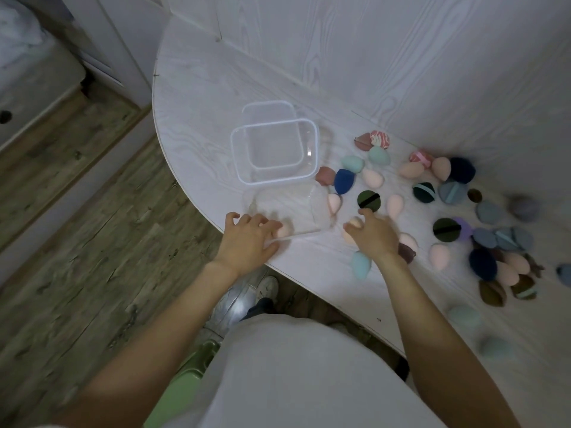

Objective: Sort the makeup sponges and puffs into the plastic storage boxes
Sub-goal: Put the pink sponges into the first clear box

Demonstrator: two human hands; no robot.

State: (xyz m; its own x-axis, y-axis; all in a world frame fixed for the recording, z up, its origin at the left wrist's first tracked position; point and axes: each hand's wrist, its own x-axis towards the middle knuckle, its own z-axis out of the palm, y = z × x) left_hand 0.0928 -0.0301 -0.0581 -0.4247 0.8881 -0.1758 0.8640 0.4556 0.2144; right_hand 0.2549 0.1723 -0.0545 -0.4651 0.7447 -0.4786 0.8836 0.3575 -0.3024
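A clear plastic box (pixel 309 211), blurred, stands at the table's near edge, and my left hand (pixel 250 239) rests on its near left corner with fingers spread. A pink sponge (pixel 282 231) lies at those fingertips, inside the box as far as I can tell. My right hand (pixel 375 236) pinches a peach teardrop sponge (pixel 355 223) just right of the box. Several sponges and round puffs lie scattered to the right, among them a dark green puff (pixel 368 199) and a light blue sponge (pixel 360 264).
A second clear box (pixel 238 156) sits farther back with a clear lid or box (pixel 265 105) behind it. The curved table edge (pixel 173 168) drops to a wooden floor on the left. A white panel wall rises behind the table.
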